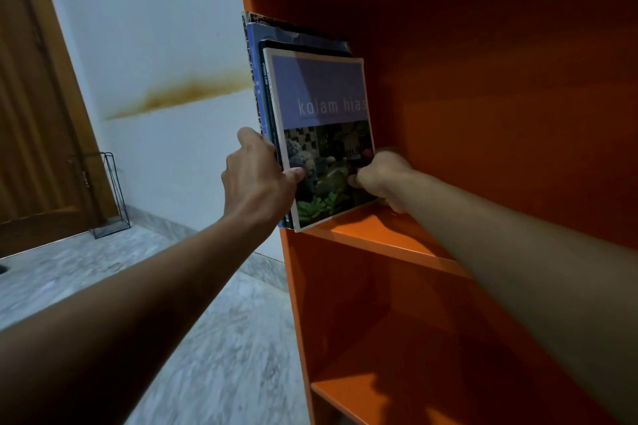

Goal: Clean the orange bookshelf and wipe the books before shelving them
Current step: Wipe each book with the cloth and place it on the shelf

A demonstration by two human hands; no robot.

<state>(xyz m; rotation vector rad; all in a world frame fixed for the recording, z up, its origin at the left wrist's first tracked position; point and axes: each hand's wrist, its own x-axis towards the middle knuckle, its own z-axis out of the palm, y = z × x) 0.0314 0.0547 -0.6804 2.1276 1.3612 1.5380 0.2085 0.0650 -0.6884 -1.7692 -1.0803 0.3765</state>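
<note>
At the far left stands a wooden door (31,114), with a black wire rack (112,197) on the marble floor (207,338) beside it. A rust-coloured stain (179,93) crosses the white wall.

The left hand (255,179) grips the spines of the upright books (256,79), fingers curled round them and thumb pressed on the front cover. These books stand at the left end of a shelf of the orange bookshelf (386,240), against its side panel. Their spines and lower corners jut out past the shelf's front edge.

The kolam hias book (324,107) is frontmost, its cover facing right. The right hand (383,176) pinches its lower right corner, thumb on the cover, its other fingers hidden behind the book. Right of this hand the shelf board runs on, orange, to the frame's edge.
</note>
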